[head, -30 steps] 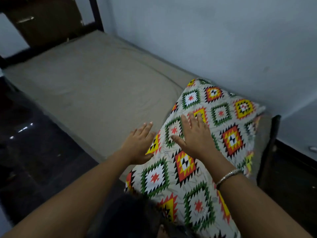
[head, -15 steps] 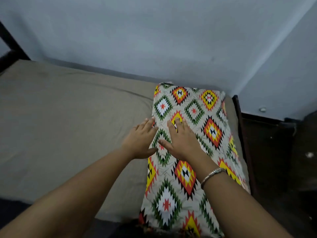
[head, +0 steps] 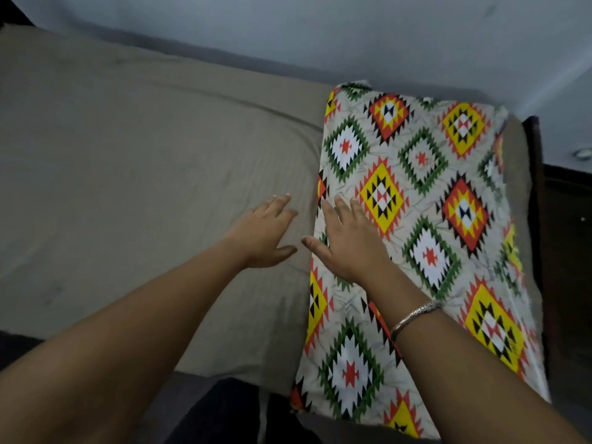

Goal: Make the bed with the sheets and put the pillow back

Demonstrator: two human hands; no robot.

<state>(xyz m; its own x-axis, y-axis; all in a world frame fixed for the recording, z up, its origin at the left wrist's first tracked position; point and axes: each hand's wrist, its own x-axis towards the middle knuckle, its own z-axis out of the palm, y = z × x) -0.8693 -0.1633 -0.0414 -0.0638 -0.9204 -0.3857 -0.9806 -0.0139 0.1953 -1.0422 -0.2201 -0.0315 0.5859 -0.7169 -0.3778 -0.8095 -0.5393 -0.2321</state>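
A pillow [head: 432,200] in a cream cover with green, yellow and orange diamond patterns lies flat at the right end of the bed. A beige sheet [head: 144,161] covers the mattress, with a few shallow creases. My right hand [head: 349,241], fingers straight and spread, rests on the pillow's left edge; a silver bangle circles that wrist. My left hand [head: 266,232] lies flat and open over the sheet just left of the pillow, apart from it.
A pale blue wall [head: 320,30] runs along the far side of the bed. A dark bed frame post [head: 536,174] stands right of the pillow, with dark floor [head: 570,251] beyond. Dark clothing [head: 230,418] shows at the bottom edge.
My left hand slid off the pillow's edge onto the sheet. My right hand moved toward the pillow's left edge. The camera came closer and turned right.
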